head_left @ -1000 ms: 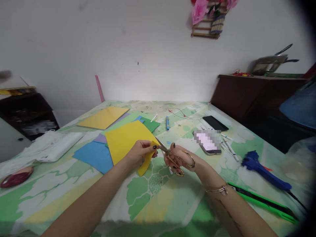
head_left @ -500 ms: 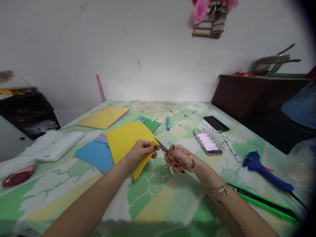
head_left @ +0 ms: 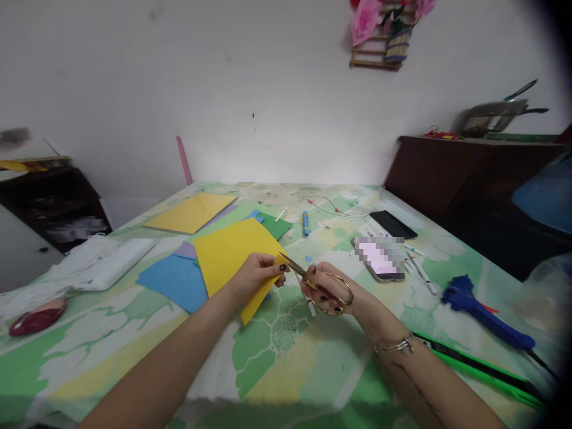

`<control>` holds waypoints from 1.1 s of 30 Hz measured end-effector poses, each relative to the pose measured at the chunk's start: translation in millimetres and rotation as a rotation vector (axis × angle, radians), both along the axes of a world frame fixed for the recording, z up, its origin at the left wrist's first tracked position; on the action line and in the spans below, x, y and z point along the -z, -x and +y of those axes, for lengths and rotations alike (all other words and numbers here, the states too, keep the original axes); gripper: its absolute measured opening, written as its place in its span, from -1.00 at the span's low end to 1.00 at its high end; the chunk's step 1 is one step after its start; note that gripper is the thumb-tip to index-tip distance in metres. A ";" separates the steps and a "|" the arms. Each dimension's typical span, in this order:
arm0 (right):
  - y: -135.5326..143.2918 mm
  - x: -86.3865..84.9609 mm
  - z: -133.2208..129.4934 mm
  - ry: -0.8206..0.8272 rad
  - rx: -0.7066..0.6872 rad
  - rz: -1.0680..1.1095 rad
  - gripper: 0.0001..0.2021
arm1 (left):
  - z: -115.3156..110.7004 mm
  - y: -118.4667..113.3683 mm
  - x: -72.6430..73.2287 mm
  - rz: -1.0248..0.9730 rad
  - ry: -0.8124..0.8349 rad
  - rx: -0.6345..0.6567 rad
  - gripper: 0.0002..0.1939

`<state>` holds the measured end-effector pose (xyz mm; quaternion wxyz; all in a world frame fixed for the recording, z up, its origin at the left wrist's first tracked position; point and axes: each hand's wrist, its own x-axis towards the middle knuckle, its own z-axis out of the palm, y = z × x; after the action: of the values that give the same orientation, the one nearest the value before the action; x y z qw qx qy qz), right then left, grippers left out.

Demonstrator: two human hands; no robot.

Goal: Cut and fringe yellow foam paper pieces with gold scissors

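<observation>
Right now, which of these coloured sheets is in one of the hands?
The bright yellow sheet, pinched in the left hand beside the scissors; the blue sheet, dark green sheet and paler yellow sheet lie unheld.

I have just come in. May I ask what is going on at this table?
A person's left hand holds a sheet of yellow paper near its edge. The right hand holds gold-handled scissors, with the blade tips at the paper, close to the left hand. Blue paper lies partly under the yellow sheet. A phone and a blue glue gun lie to the right.
</observation>
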<state>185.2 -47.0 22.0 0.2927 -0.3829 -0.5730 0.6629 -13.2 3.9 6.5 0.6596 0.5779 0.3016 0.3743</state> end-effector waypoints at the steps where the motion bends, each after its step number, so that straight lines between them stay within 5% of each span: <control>1: 0.2 -0.3 -0.2 0.000 0.002 -0.005 -0.55 | -0.2 0.0 -0.5 0.003 0.000 -0.001 -0.76; 24: 3.1 0.0 -0.3 -0.040 0.053 -0.142 -0.47 | -2.6 -1.8 -0.5 0.056 -0.018 0.017 -0.80; 29: -1.5 2.9 8.4 -0.166 0.227 -0.303 -0.42 | -4.2 -3.6 -1.9 0.078 0.007 0.001 -0.78; 33: -10.6 12.6 23.1 -0.316 0.443 -0.564 -0.61 | 1.1 -1.3 -0.6 0.055 0.024 -0.108 -0.78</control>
<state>195.8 -23.9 9.4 0.3151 -0.6148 -0.6294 0.3557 -12.0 4.9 7.1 0.6368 0.5630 0.3547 0.3895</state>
